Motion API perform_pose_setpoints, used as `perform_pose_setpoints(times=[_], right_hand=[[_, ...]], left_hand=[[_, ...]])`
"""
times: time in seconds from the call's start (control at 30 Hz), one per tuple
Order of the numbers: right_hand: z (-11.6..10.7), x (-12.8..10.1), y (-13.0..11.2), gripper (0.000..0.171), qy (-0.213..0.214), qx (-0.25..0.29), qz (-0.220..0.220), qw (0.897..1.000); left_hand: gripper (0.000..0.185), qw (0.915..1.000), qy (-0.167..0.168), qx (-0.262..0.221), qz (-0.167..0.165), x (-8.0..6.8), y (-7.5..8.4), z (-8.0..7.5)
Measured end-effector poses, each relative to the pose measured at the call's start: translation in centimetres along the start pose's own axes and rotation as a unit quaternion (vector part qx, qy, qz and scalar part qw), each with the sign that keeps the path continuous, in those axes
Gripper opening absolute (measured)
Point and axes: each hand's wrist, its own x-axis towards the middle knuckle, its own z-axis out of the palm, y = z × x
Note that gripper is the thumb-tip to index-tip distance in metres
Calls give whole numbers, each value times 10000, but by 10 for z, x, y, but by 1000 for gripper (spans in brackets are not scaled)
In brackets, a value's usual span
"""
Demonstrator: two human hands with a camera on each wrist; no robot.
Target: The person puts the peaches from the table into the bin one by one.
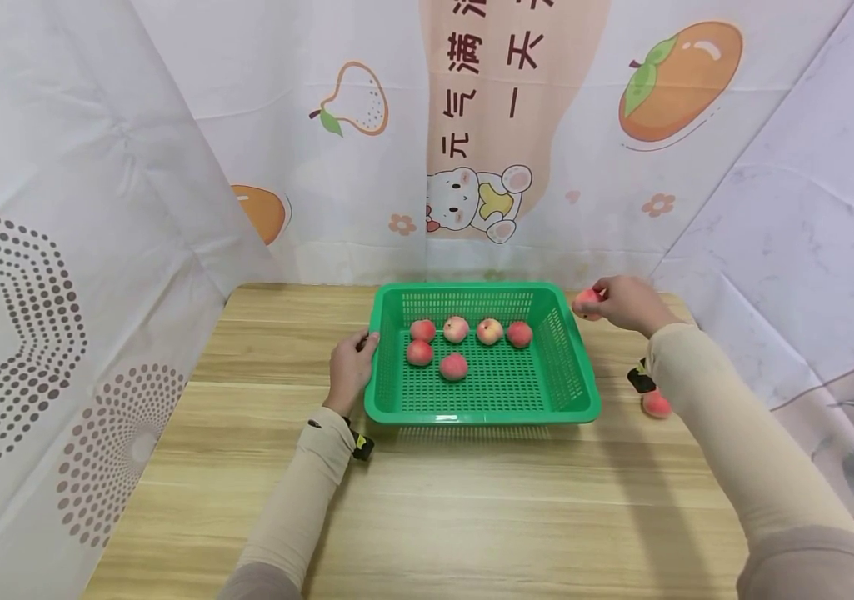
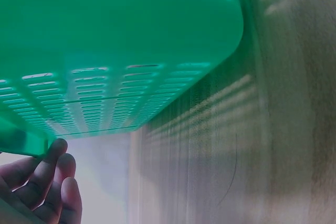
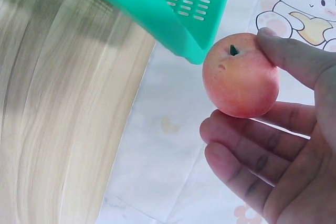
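A green plastic basket (image 1: 569, 408) with slotted walls stands at the middle of the table, several peaches (image 1: 453, 367) lying on its floor. My left hand (image 1: 352, 367) grips its left rim; in the left wrist view the fingers (image 2: 52, 182) reach under the rim beside the slotted wall (image 2: 115, 14). Just outside the basket's far right corner, my right hand (image 1: 632, 304) pinches a peach (image 1: 587, 304) between thumb and fingers. The right wrist view shows this peach (image 3: 241, 77) with a short green stem, near the basket's corner (image 3: 194, 51).
Another peach (image 1: 656, 405) lies on the wooden table (image 1: 509, 517) right of the basket, partly behind the right forearm. A printed cloth (image 1: 367, 208) hangs behind the table's far edge, and pale cloths (image 1: 794, 275) hang at both sides.
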Motion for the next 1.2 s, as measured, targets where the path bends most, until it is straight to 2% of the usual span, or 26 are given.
perform_pose_setpoints(times=[0.23, 0.47, 0.77, 1.2], right_hand=[[3, 4, -2, 53, 174, 68, -88, 9998], [5, 6, -7, 50, 134, 300, -11, 9995], [6, 8, -13, 45, 278, 264, -96, 9992], [11, 14, -23, 50, 41, 325, -101, 9994]], left_hand=[[46, 10000, -5, -40, -20, 1, -1, -1], [46, 10000, 17, -70, -7, 2, -2, 0], [44, 9999, 34, -96, -91, 1, 1, -2], [44, 9999, 24, -109, -82, 0, 1, -1]])
